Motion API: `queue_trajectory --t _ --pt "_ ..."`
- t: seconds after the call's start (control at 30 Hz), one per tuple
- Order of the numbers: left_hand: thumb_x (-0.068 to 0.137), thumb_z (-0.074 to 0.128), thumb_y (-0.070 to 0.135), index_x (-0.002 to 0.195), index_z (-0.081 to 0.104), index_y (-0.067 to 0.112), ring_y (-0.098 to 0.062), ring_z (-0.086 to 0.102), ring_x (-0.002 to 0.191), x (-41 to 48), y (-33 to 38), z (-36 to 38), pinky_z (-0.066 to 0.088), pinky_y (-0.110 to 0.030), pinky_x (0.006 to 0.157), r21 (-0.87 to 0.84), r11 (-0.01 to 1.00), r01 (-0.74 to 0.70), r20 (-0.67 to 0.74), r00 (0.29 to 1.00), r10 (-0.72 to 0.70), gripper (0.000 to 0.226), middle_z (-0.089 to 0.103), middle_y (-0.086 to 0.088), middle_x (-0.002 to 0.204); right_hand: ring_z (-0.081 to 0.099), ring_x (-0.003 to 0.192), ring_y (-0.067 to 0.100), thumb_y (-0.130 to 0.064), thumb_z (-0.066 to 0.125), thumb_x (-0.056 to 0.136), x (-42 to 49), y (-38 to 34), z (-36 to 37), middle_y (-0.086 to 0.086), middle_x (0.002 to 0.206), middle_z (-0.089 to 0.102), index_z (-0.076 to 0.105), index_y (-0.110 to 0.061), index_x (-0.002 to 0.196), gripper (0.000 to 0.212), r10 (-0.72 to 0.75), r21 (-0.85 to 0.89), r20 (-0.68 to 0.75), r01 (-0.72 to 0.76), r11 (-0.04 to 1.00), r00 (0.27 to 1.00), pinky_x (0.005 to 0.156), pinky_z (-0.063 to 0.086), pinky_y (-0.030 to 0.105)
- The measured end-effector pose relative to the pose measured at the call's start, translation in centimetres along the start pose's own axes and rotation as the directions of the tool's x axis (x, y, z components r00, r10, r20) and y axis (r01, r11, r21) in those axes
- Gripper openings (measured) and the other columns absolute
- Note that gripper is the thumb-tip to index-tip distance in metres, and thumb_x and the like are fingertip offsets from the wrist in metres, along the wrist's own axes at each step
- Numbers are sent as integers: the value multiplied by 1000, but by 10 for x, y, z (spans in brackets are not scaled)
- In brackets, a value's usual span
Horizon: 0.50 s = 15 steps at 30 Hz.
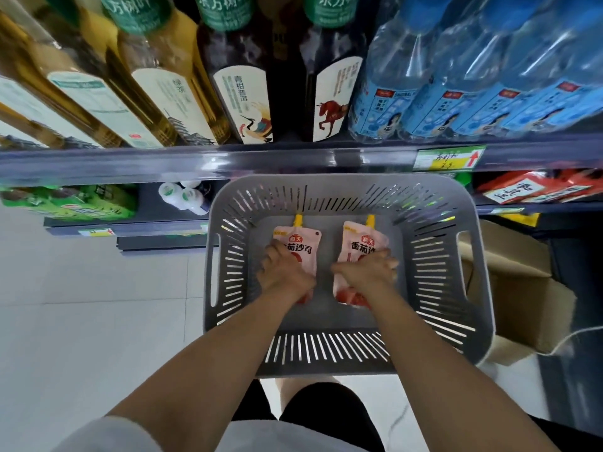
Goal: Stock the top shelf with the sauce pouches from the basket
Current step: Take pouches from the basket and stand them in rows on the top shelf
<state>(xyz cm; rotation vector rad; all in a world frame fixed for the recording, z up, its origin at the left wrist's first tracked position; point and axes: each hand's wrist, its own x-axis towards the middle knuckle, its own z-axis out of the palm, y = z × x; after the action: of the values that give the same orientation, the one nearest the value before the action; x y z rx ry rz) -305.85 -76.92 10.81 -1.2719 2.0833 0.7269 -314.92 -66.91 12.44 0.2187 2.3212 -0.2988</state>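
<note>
A grey slotted basket [443, 256] sits on the floor below me. Two pink sauce pouches with yellow spouts lie flat inside it. The left pouch [301, 241] is under my left hand [284, 272], whose fingers close around its lower half. The right pouch [362, 243] is under my right hand [368, 267], gripping it the same way. Both pouches still rest on the basket floor. The red bottom ends of the pouches show beside my wrists.
A shelf edge [228, 163] with a price tag [448, 158] runs just above the basket. Tea bottles [241, 93] and blue water bottles [456, 93] stand on it. A cardboard box [522, 288] sits right of the basket. Lower shelves hold green packs [68, 202] and red packets [535, 187].
</note>
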Motion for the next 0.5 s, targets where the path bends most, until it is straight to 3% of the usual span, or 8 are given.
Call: queue_trajectory --t 0.17,0.3,0.43,0.5 --pt "60 84 51 149 -17 8 -38 22 139 2 6 0 34 -54 105 98 995 -26 40 999 23 142 6 -15 155 23 134 38 -42 82 61 -13 8 -32 22 145 16 2 4 144 125 -20 -29 -48 19 999 999 106 32 43" --pt "61 85 45 148 -21 6 -37 21 139 -3 13 -2 38 -51 104 102 995 -6 53 999 0 143 2 -14 156 25 133 37 -43 82 60 -22 16 -43 21 145 17 0 2 145 126 -27 13 -62 28 1000 998 104 35 43" --pt "56 87 47 148 -18 4 -38 22 139 -6 12 -6 37 -48 105 164 986 -42 75 997 30 146 3 -15 156 27 133 38 -44 81 60 -30 19 -46 20 145 18 -2 1 146 128 -52 4 -93 53 999 994 103 36 44" --pt "52 86 49 149 -8 2 -36 25 137 -11 9 -12 38 -45 107 191 980 -58 87 995 42 143 12 -15 153 29 131 37 -44 82 57 -35 20 -48 19 141 22 2 0 145 127 -47 49 -96 52 997 994 101 38 43"
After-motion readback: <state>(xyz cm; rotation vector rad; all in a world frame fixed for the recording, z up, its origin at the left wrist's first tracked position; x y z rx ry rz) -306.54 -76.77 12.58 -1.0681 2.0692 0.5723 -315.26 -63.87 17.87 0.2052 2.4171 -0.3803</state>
